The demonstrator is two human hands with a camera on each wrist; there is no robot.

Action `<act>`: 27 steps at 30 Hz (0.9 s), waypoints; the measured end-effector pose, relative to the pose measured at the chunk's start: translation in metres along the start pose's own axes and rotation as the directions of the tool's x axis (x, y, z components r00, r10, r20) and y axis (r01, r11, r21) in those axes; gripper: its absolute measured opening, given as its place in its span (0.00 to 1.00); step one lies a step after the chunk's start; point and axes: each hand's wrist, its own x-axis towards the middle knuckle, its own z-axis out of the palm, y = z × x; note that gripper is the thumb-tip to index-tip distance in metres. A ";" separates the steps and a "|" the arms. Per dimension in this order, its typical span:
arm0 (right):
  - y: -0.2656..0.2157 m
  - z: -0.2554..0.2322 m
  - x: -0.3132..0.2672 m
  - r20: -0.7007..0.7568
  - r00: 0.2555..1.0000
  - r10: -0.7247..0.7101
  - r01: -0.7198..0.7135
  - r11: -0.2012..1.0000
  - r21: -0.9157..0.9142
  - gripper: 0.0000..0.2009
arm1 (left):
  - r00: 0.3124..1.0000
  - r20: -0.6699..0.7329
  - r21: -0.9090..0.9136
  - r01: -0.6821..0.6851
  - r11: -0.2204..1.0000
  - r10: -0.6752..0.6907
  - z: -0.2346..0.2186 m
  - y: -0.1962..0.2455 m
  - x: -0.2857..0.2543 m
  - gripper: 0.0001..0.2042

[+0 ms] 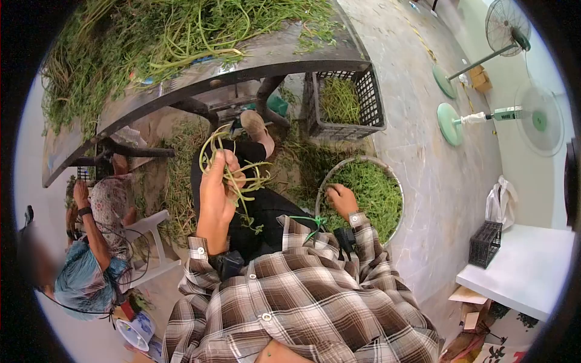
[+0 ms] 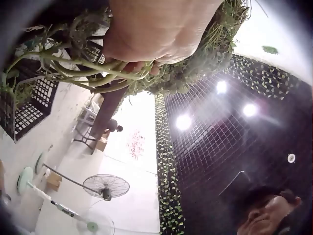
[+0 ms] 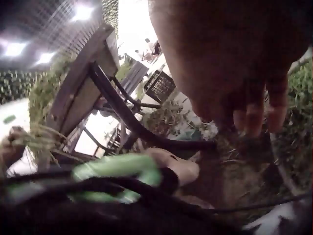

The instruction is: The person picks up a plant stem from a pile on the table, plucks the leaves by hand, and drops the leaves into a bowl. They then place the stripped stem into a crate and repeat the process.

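Note:
My left hand (image 1: 219, 190) is raised over my lap and grips a small bunch of long green stems (image 1: 248, 181). The stems bend and stick out on both sides of the fingers; in the left wrist view the stems (image 2: 93, 73) loop out below the palm. My right hand (image 1: 343, 201) hangs over the left side of a round basin (image 1: 400, 199) heaped with leafy green cuttings (image 1: 372, 190). Its fingers (image 3: 254, 117) droop loosely in the right wrist view, and nothing shows between them.
A table (image 1: 290, 45) piled with greens (image 1: 151, 36) stands ahead. Beyond the basin sits a black crate (image 1: 375, 103) with stems inside. Loose greens litter the floor under the table. Another person (image 1: 85, 272) sits at the left. Standing fans (image 1: 451, 124) are at the right.

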 end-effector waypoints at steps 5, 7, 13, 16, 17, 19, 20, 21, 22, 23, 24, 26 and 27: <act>-0.093 -0.004 -0.013 0.067 0.981 -0.180 0.139 0.906 0.401 0.17 | 0.999 0.035 0.327 0.014 0.945 -0.027 0.007 -0.011 -0.003 0.13; -0.128 0.004 -0.025 0.094 0.959 -0.268 0.191 0.855 0.483 0.14 | 0.996 0.076 0.315 0.027 0.949 -0.054 0.005 -0.018 -0.002 0.11; -0.173 0.033 -0.037 0.127 0.848 -0.515 0.452 0.827 0.335 0.14 | 0.992 0.104 0.409 0.018 0.912 -0.067 0.002 -0.031 -0.001 0.09; -0.175 0.041 -0.032 0.071 0.779 -0.623 0.607 0.777 0.166 0.10 | 0.995 0.083 0.433 0.021 0.901 -0.063 0.001 -0.031 -0.001 0.09; -0.175 0.042 -0.031 0.074 0.778 -0.625 0.608 0.776 0.168 0.10 | 0.993 0.089 0.414 0.039 0.909 -0.083 0.001 -0.031 -0.001 0.09; -0.173 0.042 -0.030 0.081 0.803 -0.591 0.551 0.787 0.277 0.10 | 0.992 0.089 0.411 0.044 0.911 -0.088 0.001 -0.030 -0.001 0.10; -0.172 0.042 -0.029 0.086 0.801 -0.593 0.552 0.786 0.279 0.10 | 0.992 0.089 0.406 0.049 0.913 -0.093 0.001 -0.029 -0.001 0.10; -0.171 0.041 -0.029 0.054 0.805 -0.590 0.559 0.787 0.262 0.09 | 0.992 0.085 0.405 0.047 0.913 -0.088 0.001 -0.029 -0.001 0.10; -0.170 0.040 -0.028 0.023 0.809 -0.587 0.565 0.788 0.245 0.09 | 0.990 0.088 0.393 0.071 0.917 -0.114 0.001 -0.029 -0.001 0.10; -0.169 0.039 -0.027 0.027 0.807 -0.590 0.567 0.786 0.245 0.09 | 0.986 0.093 0.380 0.095 0.920 -0.140 0.001 -0.028 -0.001 0.10; -0.167 0.037 -0.026 -0.025 0.846 -0.533 0.516 0.805 0.293 0.09 | 0.990 0.072 0.369 0.089 0.925 -0.124 0.003 -0.028 -0.001 0.12; -0.162 0.030 -0.021 -0.107 0.907 -0.406 0.415 0.826 0.382 0.08 | 0.993 0.050 0.322 0.087 0.943 -0.109 -0.001 -0.026 0.002 0.12; -0.153 0.025 -0.014 -0.064 0.948 -0.311 0.293 0.777 0.558 0.08 | 0.995 0.030 0.277 0.087 0.957 -0.099 -0.004 -0.025 0.003 0.13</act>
